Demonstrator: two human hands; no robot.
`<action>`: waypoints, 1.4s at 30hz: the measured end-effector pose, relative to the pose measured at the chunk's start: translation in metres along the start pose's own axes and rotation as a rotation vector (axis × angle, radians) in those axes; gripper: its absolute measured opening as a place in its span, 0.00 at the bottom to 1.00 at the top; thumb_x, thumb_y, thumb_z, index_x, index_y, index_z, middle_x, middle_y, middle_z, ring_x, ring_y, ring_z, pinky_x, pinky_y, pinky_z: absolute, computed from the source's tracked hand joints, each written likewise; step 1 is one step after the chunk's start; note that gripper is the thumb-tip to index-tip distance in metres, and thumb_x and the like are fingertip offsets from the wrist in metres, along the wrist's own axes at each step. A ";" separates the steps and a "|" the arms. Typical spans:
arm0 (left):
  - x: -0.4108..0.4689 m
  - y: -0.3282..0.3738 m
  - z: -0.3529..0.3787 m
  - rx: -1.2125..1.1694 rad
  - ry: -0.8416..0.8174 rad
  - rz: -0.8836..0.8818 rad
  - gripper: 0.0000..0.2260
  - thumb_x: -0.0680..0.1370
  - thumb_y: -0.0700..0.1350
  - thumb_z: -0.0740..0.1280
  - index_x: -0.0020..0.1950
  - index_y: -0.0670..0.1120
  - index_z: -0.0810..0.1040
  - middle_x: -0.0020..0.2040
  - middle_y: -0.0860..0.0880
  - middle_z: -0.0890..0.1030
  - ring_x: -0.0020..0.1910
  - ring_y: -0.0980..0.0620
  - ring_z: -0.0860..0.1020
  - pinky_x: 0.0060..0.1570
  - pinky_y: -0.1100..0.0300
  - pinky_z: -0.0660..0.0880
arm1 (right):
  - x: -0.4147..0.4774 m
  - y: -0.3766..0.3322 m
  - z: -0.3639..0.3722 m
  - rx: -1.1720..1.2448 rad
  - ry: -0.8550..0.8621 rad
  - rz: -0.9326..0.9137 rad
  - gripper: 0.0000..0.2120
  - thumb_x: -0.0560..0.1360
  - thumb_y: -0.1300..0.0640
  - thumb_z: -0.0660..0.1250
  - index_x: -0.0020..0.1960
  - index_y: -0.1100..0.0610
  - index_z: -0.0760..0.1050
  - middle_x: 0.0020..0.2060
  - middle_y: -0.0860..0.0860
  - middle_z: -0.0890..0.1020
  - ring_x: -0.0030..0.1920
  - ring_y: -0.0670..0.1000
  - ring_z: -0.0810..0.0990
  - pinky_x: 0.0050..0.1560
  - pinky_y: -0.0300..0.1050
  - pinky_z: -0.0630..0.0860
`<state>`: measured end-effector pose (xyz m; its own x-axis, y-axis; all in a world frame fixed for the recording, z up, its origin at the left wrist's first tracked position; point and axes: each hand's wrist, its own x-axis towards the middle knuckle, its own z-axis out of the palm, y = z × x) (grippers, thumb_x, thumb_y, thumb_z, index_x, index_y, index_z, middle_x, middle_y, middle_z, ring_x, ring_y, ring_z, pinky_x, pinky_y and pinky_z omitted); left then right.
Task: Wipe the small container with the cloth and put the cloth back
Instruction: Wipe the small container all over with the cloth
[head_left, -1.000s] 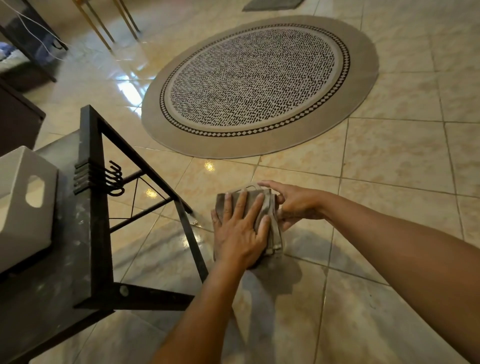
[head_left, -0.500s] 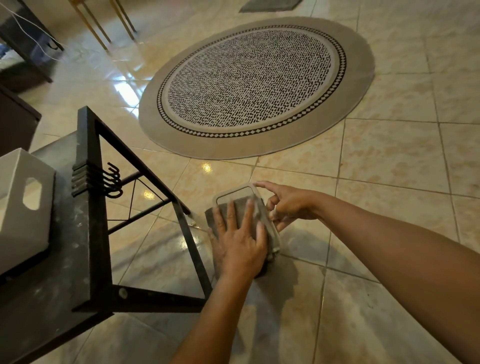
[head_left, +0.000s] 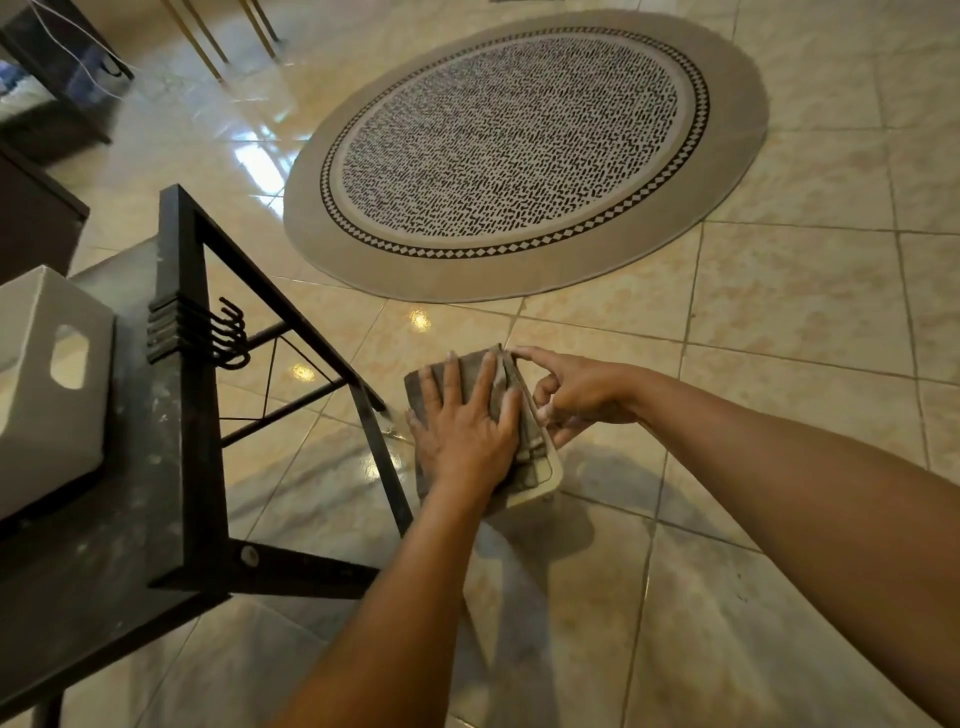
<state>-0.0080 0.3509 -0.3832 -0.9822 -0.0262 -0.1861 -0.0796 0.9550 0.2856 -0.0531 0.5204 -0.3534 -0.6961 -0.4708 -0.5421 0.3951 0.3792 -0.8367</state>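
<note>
Pressing left hand (head_left: 467, 431) flat on cloth (head_left: 470, 371); right hand (head_left: 579, 397) steadying container (head_left: 543, 475).

I'm looking down into what reads as a home living space: glossy beige floor tiles (head_left: 779, 322), a round patterned rug (head_left: 519, 150) spread on them, slim golden furniture legs (head_left: 208, 36) at the top edge, and beside me a black metal-framed surface (head_left: 171, 467) with hooks (head_left: 228, 332) carrying a white storage box (head_left: 47, 384).

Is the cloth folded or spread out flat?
Folded: layered edges of the cloth show beside the left hand pressing it on the container.
</note>
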 end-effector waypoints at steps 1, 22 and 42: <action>0.004 -0.002 -0.003 -0.006 0.003 -0.016 0.28 0.82 0.66 0.47 0.79 0.67 0.39 0.82 0.53 0.35 0.78 0.47 0.29 0.75 0.35 0.36 | 0.000 0.000 0.001 0.004 0.010 0.003 0.45 0.75 0.76 0.62 0.79 0.41 0.51 0.37 0.54 0.76 0.37 0.50 0.80 0.48 0.57 0.84; -0.060 0.014 0.015 0.073 -0.072 -0.010 0.29 0.81 0.67 0.43 0.78 0.65 0.32 0.78 0.52 0.27 0.74 0.46 0.24 0.73 0.38 0.31 | -0.001 -0.007 0.005 -0.083 0.029 0.019 0.46 0.73 0.79 0.58 0.79 0.41 0.52 0.42 0.56 0.76 0.41 0.54 0.82 0.48 0.59 0.84; 0.000 0.003 -0.002 0.130 -0.019 0.113 0.25 0.84 0.62 0.43 0.79 0.66 0.37 0.81 0.55 0.33 0.78 0.48 0.30 0.74 0.37 0.33 | -0.002 -0.005 0.003 -0.021 0.030 0.032 0.47 0.74 0.78 0.60 0.80 0.42 0.47 0.41 0.55 0.77 0.35 0.50 0.82 0.39 0.49 0.83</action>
<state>-0.0083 0.3535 -0.3804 -0.9802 0.0879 -0.1776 0.0550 0.9817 0.1823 -0.0517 0.5165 -0.3482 -0.7008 -0.4341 -0.5661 0.4054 0.4106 -0.8168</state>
